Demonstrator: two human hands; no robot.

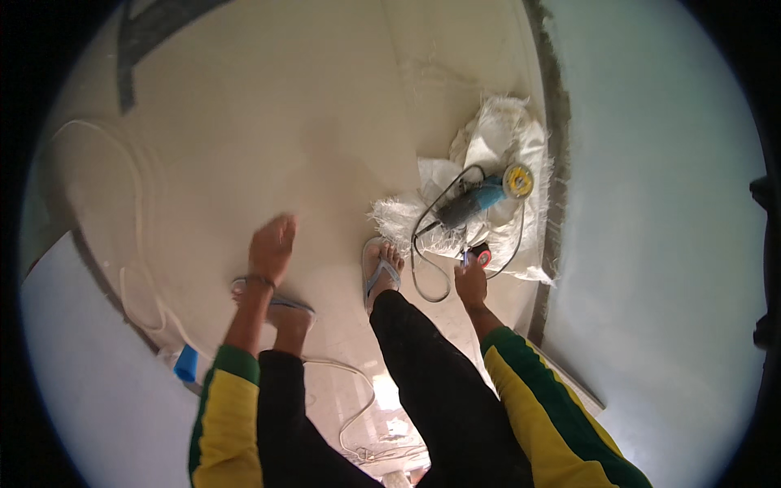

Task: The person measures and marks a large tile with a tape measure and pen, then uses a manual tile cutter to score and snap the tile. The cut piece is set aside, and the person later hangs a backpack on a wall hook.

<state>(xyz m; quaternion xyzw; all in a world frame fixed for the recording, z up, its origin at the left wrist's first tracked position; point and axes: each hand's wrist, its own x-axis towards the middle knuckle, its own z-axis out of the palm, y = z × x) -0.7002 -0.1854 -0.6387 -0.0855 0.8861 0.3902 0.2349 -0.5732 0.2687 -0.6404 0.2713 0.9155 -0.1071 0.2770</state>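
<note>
My right hand [471, 285] is closed low over the near edge of a crumpled white woven sack [503, 130]. A small pale, bluish item shows at its fingertips, too small to name. Touching or just beyond those fingers is a round red-and-black thing [483, 254]. Farther up the sack lies an angle grinder [472, 202] with a teal and black body, its yellow-centred disc [518, 181] at the upper right. A dark cord loops from it. My left hand [272, 248] hangs above the floor by my left foot, blurred, with nothing visible in it.
Both my feet, in grey flip-flops [382, 272], stand on the beige floor [325, 98]. A pale cable [137, 211] curves along the left, near a blue object [186, 363]. Another pale cable [362, 378] runs between my legs. A pale wall-like surface [651, 203] rises at the right.
</note>
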